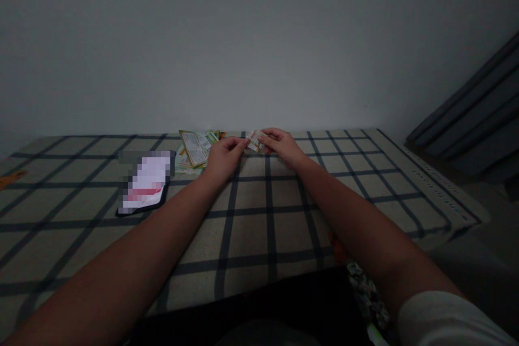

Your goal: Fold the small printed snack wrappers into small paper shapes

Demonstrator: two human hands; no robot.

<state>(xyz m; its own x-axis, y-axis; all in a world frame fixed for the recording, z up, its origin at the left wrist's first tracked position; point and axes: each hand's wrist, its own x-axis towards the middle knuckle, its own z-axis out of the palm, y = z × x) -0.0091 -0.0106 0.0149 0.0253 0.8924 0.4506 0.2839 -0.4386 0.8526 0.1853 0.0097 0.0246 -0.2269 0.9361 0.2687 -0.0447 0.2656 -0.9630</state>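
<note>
A small white packet [254, 140] with orange and green print is held up between my two hands, close to the wall side of the table. My left hand [225, 158] pinches its left edge between thumb and fingers. At its right side, the thumb and fingers of my right hand [281, 146] are closed on it too. Several flat green-and-white printed packets [195, 150] lie in an overlapping pile just left of my left hand, which partly hides them. What the small packet contains cannot be seen.
A phone [151, 177] with a lit, blurred screen lies left of my left forearm. The checked tablecloth [247, 227] covers the table up to the pale wall [259, 48]. Something orange [12, 179] lies at the far left. A grey curtain [474, 97] hangs at the right.
</note>
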